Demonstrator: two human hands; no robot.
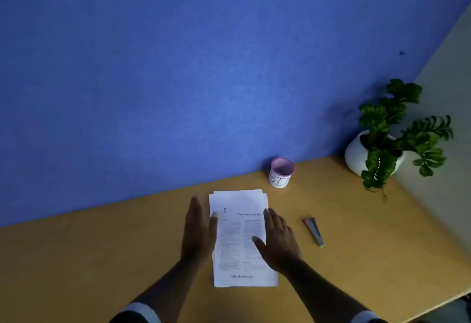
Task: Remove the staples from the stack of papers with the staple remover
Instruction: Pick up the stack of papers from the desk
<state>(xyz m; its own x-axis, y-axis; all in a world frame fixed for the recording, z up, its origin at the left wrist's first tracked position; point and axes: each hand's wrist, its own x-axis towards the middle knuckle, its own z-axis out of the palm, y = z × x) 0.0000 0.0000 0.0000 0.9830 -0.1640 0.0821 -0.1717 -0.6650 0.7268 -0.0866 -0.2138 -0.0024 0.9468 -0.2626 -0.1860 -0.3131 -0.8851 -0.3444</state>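
Blue partition backed the desk (127, 259); stack of papers (239, 241) lay centred, left hand (200, 231) and right hand (279, 241) flat, empty, flanking it. Square edges before fetching staple remover (314, 231) at right.

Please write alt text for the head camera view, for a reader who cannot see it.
Two open hands, left hand and right hand, flank a stack of papers on a wooden desk. The staple remover lies untouched to the right, with a small cup behind.
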